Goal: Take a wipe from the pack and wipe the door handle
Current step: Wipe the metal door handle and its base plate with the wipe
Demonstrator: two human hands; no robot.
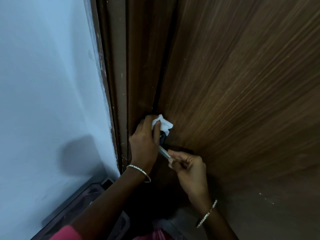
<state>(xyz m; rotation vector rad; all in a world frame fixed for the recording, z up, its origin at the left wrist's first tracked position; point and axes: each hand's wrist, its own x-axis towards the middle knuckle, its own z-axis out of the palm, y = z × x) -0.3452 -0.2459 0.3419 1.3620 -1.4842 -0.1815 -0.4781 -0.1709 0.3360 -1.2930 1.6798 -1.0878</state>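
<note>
A crumpled white wipe (pixel 163 123) is pressed against the dark base of the door handle, where it meets the brown wooden door (pixel 242 84). My left hand (pixel 144 139) grips the wipe from the left. The silver lever of the door handle (pixel 163 151) sticks out below the wipe toward me. My right hand (pixel 187 166) pinches the free end of that lever with its fingertips. Both wrists wear thin bangles. The wipe pack is not in view.
A dark brown door frame (pixel 119 84) runs down the left of the door, next to a pale blue-white wall (pixel 48 84). A dark plastic crate or bin (pixel 90 193) stands on the floor at the lower left, below my left forearm.
</note>
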